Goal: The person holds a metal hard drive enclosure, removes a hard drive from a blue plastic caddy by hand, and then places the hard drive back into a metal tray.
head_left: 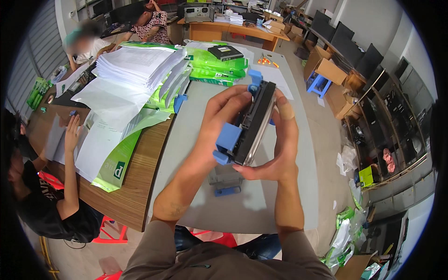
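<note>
Both hands, L (223, 122) & R (279, 144), clamp drive (255, 122) in blue caddy (228, 137); seating looks unfinished; 2nd unit (225, 179) waits on table (261, 205).

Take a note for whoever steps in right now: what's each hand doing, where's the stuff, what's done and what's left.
Left hand: grips the blue bracket side of the hard drive, held on edge above the grey table.
Right hand: supports the drive's metal face from the other side.
Done: blue bracket sits against the drive; whether it is fully seated cannot be told.
Left: another grey part with a blue piece lies on the table below the hands.
</note>
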Action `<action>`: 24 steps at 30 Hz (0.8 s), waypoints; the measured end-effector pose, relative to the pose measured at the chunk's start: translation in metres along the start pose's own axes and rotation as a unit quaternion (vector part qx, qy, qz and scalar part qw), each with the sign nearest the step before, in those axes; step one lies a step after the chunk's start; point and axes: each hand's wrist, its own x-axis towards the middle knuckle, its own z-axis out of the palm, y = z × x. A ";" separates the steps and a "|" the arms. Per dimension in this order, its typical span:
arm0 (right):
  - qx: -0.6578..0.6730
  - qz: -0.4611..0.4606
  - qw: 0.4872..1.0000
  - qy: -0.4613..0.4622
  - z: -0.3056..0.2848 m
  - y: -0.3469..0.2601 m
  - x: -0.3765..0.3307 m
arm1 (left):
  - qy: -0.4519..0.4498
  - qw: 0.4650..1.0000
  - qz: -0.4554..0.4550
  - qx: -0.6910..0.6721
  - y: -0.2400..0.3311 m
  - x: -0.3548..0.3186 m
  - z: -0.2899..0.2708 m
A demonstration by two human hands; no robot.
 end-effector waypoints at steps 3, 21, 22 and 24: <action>0.067 0.004 0.997 0.046 0.003 -0.002 0.000 | -0.002 1.000 -0.009 0.028 0.003 -0.002 0.003; 0.104 0.028 0.994 -0.003 0.001 -0.014 0.003 | -0.061 0.998 -0.007 -0.021 0.004 -0.020 0.010; 0.099 0.032 0.995 -0.010 -0.001 -0.015 0.004 | -0.060 0.998 -0.008 -0.022 0.004 -0.020 0.010; 0.103 0.058 0.993 -0.024 -0.004 -0.015 0.003 | -0.017 0.997 -0.061 -0.040 0.004 -0.019 0.011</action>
